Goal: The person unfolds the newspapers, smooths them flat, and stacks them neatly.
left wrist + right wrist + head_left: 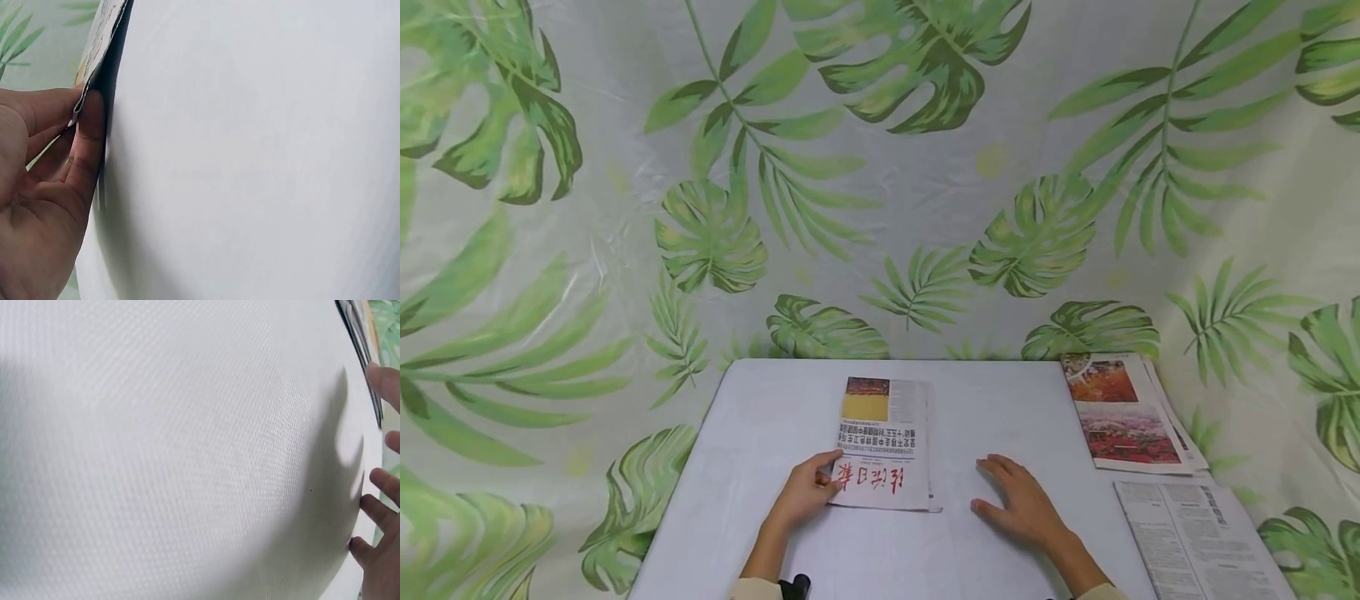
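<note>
Your folded newspaper (pixel 880 479) lies on the white bench (pixel 1000 400), its red title at the end nearest you. Your left hand (pixel 807 492) pinches the newspaper's left edge, beside that title. Your right hand (pixel 1021 504) is to the newspaper's right, apart from it, fingers spread. Farther right of the newspaper are 2 more papers: picture pages (pixel 1120 429) and, nearer you, a text sheet (pixel 1195 542). Beyond the newspaper hangs a leaf-print sheet (pixel 917 192).

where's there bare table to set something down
The white table is bare left of the folded newspaper, past the left hand, and from that newspaper across to the illustrated newspaper, past the right hand. The right edge is crowded with that and the text-filled newspaper.
</note>
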Tool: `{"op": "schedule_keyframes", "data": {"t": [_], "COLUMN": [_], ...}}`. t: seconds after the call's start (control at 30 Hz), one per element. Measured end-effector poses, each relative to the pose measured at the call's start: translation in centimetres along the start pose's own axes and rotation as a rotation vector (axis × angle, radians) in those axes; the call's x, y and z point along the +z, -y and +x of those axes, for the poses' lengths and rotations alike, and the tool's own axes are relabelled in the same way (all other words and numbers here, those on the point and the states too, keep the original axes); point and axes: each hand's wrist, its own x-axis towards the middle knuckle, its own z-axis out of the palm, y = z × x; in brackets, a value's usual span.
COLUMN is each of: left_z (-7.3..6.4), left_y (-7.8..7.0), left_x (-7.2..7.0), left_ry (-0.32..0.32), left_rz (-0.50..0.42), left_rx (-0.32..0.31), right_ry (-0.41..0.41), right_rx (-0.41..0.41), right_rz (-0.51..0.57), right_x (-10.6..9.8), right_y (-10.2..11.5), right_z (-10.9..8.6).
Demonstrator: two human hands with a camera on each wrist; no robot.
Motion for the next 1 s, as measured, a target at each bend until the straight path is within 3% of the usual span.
{"op": "schedule_keyframes", "data": {"t": [0.37, 0.73, 1.0], "left_z": [0.0, -0.4, -0.5], "left_y": [-1.5, -2.8, -3.6], "left_x": [3.0, 5.6, 6.5], "left_ry": [0.044, 0.075, 0.075], "left_rz": [0.006, -0.025, -0.047], "left_rx": [0.073, 0.080, 0.082], "right_ry": [0.022, 0.003, 0.016], "right_rx": [-0.032, -0.043, -0.044], "right_rz": [-0.024, -0.026, -0.041], "right_x": [0.8, 0.5, 0.5], "right_y": [-0.4, -0.7, -1.1], "right_z": [0.1, -1.1, -1.6]}}
